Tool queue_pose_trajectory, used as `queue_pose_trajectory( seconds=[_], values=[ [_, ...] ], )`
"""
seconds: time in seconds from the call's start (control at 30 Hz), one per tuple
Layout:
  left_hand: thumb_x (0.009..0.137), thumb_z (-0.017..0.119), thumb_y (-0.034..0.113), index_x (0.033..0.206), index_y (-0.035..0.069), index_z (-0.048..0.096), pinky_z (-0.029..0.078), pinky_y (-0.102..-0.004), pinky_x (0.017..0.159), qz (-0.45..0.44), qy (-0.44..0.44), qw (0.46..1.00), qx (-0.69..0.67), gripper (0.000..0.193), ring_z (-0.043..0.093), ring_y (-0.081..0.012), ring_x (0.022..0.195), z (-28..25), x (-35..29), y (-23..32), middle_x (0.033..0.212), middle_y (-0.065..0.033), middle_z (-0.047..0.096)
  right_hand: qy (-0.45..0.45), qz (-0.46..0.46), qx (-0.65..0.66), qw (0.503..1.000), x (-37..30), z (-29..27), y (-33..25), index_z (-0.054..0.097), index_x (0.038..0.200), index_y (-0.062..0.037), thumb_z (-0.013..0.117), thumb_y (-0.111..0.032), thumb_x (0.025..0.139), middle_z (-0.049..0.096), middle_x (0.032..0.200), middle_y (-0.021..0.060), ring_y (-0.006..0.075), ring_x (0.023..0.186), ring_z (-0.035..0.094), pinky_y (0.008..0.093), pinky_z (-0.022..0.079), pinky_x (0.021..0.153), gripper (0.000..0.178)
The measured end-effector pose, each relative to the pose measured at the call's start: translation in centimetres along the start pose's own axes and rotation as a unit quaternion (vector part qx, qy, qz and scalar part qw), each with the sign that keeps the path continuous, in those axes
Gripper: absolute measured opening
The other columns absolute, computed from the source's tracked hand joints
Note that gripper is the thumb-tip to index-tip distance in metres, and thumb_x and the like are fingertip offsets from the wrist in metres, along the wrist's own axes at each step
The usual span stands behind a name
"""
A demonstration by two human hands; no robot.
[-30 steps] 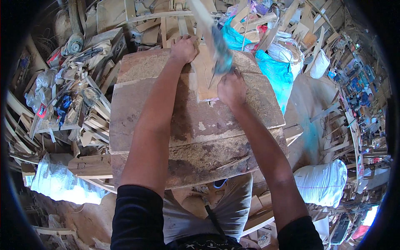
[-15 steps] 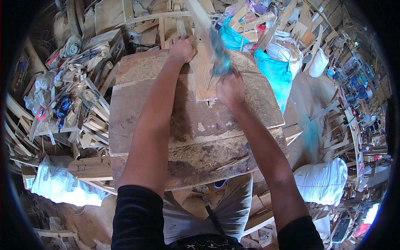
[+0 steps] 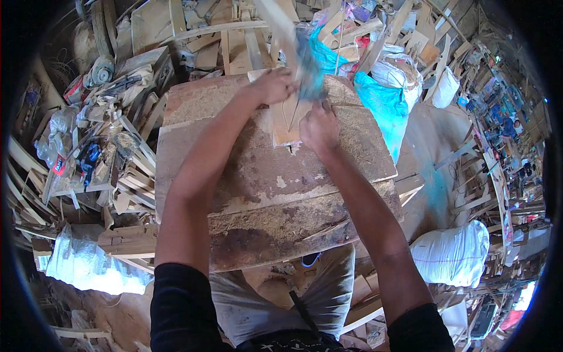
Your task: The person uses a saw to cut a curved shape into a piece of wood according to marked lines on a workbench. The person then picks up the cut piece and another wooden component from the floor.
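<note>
A pale wooden board [image 3: 286, 120] lies on the far part of a thick, worn wooden slab [image 3: 264, 182] dusted with sawdust. My left hand [image 3: 273, 85] presses on the board's far end, next to a long pale strip [image 3: 280, 29] that rises away from me. My right hand [image 3: 318, 126] is closed around a teal-blue tool [image 3: 309, 64], which is blurred by motion and stands over the board's middle. A dark line runs along the board under the tool. What kind of tool it is cannot be told.
Wood offcuts and slats [image 3: 126, 164] pile up at the left. Blue and white sacks [image 3: 384, 100] stand at the right of the slab, another white sack [image 3: 451, 252] at the lower right. Planks [image 3: 229, 41] lean beyond the slab. My knees [image 3: 281, 293] sit under its near edge.
The blurred teal tool has shifted a little over the board while my right hand stays on it. My left hand keeps its place on the board's far end.
</note>
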State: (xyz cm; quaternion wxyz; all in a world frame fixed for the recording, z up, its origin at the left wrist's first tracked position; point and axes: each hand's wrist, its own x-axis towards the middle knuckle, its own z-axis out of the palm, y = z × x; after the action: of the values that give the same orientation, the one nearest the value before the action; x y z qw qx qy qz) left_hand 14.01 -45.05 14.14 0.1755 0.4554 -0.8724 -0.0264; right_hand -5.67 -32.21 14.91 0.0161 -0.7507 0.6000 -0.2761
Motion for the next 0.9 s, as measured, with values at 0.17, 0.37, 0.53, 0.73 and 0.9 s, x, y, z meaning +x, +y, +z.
queue_pose_trajectory(
  seconds=[0.17,0.37,0.53,0.73,0.9],
  values=[
    [0.106,0.055,0.044,0.146,0.011,0.061,0.038,-0.0480,0.122,0.128,0.026,0.990,-0.047,0.052,0.055,-0.0335,0.138,1.6,0.0,1.9,0.147,-0.0191,0.061,0.006,-0.002,-0.026,1.000,0.1,0.6,0.6,0.050,0.148,0.0036,0.061,-0.015,0.088,0.057,0.141,0.0363,0.0523,0.133,0.055,0.0545,0.048,0.114,0.064],
    [0.105,0.046,0.031,0.144,0.014,0.060,0.029,-0.0530,0.128,0.089,-0.037,0.992,-0.081,0.045,0.046,-0.0340,0.148,0.7,-0.4,0.6,0.153,-0.0169,0.056,0.050,-0.005,0.029,0.998,0.4,1.0,-1.0,0.053,0.136,0.0055,0.059,-0.014,0.089,0.063,0.130,0.0345,0.0520,0.123,0.060,0.0581,0.048,0.109,0.052],
    [0.108,0.055,0.037,0.147,0.011,0.059,0.045,-0.0465,0.117,0.145,0.048,0.988,0.038,0.047,0.058,-0.0379,0.134,0.1,-0.5,2.3,0.143,-0.0208,0.061,0.063,-0.009,0.017,0.998,0.7,1.0,0.4,0.053,0.139,0.0048,0.058,-0.015,0.090,0.064,0.128,0.0330,0.0514,0.120,0.062,0.0581,0.048,0.108,0.054],
    [0.107,0.052,0.043,0.146,0.017,0.060,0.045,-0.0506,0.117,0.132,0.017,0.988,0.075,0.048,0.056,-0.0410,0.135,-0.5,-1.2,2.6,0.145,-0.0218,0.058,0.083,0.060,0.019,0.995,-1.2,0.7,-1.1,0.047,0.148,0.0078,0.053,-0.025,0.099,0.054,0.145,0.0356,0.0523,0.137,0.049,0.0582,0.036,0.120,0.059],
    [0.108,0.050,0.046,0.145,0.023,0.062,0.043,-0.0508,0.118,0.072,-0.024,0.997,-0.010,0.046,0.054,-0.0408,0.138,-1.2,-1.8,4.3,0.153,-0.0212,0.054,0.046,0.168,0.069,0.982,-5.3,1.3,-2.8,0.027,0.161,0.0112,0.046,-0.037,0.109,0.017,0.172,0.0346,0.0495,0.160,0.018,0.0559,0.017,0.131,0.073]
  ],
)
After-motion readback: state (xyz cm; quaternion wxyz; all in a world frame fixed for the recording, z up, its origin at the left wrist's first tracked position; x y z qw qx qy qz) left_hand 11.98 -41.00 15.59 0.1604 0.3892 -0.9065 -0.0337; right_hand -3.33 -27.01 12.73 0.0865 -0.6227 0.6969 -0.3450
